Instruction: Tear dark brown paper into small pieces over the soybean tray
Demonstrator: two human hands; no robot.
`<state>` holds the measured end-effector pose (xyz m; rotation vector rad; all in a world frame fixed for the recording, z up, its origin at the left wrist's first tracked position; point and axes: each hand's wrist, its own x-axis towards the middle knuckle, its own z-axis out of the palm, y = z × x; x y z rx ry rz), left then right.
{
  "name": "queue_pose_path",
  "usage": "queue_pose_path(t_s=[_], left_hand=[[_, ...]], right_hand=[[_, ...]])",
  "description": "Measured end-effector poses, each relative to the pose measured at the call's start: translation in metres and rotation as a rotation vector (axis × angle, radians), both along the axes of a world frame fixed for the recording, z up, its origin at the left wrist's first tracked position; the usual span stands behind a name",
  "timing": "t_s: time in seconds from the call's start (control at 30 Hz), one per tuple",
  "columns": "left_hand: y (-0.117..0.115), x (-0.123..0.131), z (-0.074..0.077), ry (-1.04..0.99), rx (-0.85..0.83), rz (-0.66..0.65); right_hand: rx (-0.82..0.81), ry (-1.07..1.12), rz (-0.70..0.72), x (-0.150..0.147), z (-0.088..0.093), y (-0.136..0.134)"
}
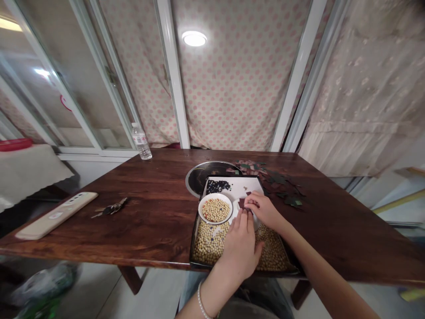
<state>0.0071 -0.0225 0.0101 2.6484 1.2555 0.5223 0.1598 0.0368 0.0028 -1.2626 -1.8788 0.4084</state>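
Right hand (264, 209) pinching maroon scrap (241, 203), left hand (241, 246) flat, fingers together, bean bowl (215, 209) beside

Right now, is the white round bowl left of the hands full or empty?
Full: pale yellow beans fill the white round bowl almost to its rim.

Table (149, 208): dark wood, glossy varnish. Tray (193, 235): black, slight sheen. Bowl (200, 212): white, glazed, smooth. Beans (207, 243): pale, matt. Bottle (141, 141): clear plastic. Curtain (239, 97): dotted cloth, matt. My bracelet (200, 303): pearly, shiny beads.
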Motion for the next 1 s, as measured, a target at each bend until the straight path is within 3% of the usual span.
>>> queue_pose_path(t_s=[0.5,0.7,0.87,1.0], left_hand=[[0.0,0.001,-0.002,0.014,-0.01,0.014],[0.0,0.002,-0.003,-0.005,-0.003,0.009],[-0.002,0.002,-0.002,0.0,-0.001,0.008],[-0.005,0.001,0.002,0.003,-0.036,0.012]], right_hand=[[-0.057,0.028,0.058,0.007,0.001,-0.002],[0.012,0.075,0.03,-0.007,0.023,0.007],[-0.047,0.043,0.178,-0.039,0.042,0.017],[-0.092,-0.046,0.363,-0.061,0.053,0.008]])
